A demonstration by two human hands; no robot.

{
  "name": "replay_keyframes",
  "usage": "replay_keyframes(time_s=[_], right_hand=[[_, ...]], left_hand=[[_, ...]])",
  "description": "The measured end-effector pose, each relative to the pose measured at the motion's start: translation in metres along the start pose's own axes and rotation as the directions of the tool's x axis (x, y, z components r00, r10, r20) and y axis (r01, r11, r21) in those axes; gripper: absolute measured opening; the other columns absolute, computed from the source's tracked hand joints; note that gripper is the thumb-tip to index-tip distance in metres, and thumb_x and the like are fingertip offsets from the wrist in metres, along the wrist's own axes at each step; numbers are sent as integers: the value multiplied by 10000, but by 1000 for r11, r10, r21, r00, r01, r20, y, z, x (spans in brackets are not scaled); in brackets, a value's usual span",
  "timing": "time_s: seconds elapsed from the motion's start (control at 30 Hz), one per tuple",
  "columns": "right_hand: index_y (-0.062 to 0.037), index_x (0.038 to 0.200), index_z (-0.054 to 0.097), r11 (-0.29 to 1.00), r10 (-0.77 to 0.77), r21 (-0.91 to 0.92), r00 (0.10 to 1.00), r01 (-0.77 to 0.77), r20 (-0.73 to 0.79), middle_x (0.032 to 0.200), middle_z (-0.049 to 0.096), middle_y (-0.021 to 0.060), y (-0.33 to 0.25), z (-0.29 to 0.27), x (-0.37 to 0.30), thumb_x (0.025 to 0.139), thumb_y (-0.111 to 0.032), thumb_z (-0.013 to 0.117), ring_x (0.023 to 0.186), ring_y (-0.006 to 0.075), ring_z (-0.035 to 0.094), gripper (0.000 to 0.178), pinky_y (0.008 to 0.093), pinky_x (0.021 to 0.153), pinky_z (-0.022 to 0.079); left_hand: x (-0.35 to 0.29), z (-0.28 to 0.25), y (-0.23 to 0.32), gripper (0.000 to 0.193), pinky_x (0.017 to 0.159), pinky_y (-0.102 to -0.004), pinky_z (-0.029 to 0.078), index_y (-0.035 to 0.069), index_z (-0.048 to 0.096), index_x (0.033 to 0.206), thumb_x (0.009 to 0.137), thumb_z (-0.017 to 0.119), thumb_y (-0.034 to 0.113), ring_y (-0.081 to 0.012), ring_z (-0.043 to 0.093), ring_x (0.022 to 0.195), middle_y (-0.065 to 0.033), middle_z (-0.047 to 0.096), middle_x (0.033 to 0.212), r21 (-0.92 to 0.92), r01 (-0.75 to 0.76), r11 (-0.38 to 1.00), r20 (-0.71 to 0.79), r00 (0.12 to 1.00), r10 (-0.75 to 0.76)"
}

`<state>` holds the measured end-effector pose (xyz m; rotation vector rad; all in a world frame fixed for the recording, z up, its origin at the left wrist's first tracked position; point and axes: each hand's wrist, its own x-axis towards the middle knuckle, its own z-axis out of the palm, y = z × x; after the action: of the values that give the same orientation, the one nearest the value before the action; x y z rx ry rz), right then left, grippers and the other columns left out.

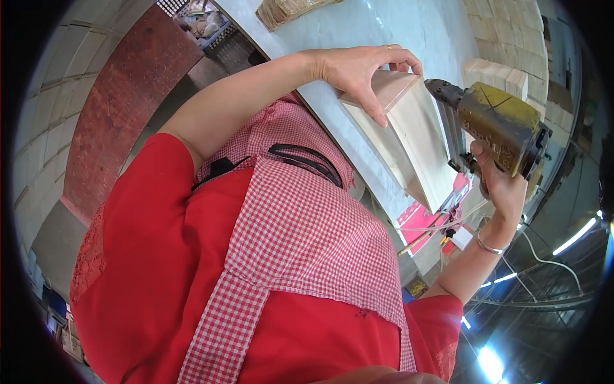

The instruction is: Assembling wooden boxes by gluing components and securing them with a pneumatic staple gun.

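Observation:
A box of pale wooden boards (419,137) rests tilted on the light worktable, its long side running toward the lower right. My left hand (364,73) grips its upper end, thumb against the near face and fingers bent over the far edge. In my right hand (502,185) is a worn yellow and black nail gun (499,115), held by its handle. The gun's dark nose is right beside the box's upper corner; whether they touch I cannot tell. Its long magazine runs down alongside the box. Part of the right fingers is hidden behind the handle.
Stacked pale wood pieces (499,73) stand beyond the gun on the worktable (409,29). A brown wrapped bundle (291,11) lies at the far edge. Left of the table is a red board (128,96); a pink sheet (416,221) and thin hoses are near the box's lower end.

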<state>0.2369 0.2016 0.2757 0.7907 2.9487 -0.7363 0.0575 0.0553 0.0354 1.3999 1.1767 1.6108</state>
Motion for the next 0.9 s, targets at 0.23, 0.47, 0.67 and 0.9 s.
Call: replay_keyframes(time_s=[0.23, 0.47, 0.67, 0.9], right_hand=[[11, 1110, 665, 997, 44, -73, 997, -39, 69, 1021, 722, 69, -10, 3, 10, 770, -87, 837, 895, 151, 646, 393, 305, 813, 519], [10, 1099, 674, 962, 264, -108, 956, -251, 131, 1014, 724, 68, -16, -2, 18, 778, -125, 840, 869, 130, 637, 385, 289, 784, 519], [14, 1095, 670, 960, 262, -120, 961, -251, 88, 1007, 720, 71, -12, -3, 15, 774, -126, 843, 862, 133, 638, 391, 287, 773, 519], [34, 1083, 653, 999, 47, -25, 998, -46, 37, 1001, 712, 97, -8, -2, -18, 732, -80, 863, 880, 156, 652, 424, 304, 799, 525]], left_hand=[[0, -1, 0, 985, 1078, -424, 352, 125, 450, 1380, 528, 892, 350, -223, 443, 1259, -52, 477, 1324, 4, -16, 1000, 0, 1000, 16], [1, 0, 0, 982, 1078, -426, 359, 124, 453, 1375, 526, 892, 349, -228, 449, 1252, -56, 481, 1319, 18, -18, 1000, -1, 1000, 18], [-3, 3, -1, 984, 1081, -438, 364, 122, 444, 1391, 536, 884, 331, -236, 446, 1270, -66, 485, 1320, 7, -8, 1000, -7, 1000, 8], [-28, 23, 0, 928, 1075, -459, 369, 104, 363, 1464, 687, 821, 321, -289, 469, 1277, -130, 466, 1389, 347, -58, 936, -169, 978, 124]])
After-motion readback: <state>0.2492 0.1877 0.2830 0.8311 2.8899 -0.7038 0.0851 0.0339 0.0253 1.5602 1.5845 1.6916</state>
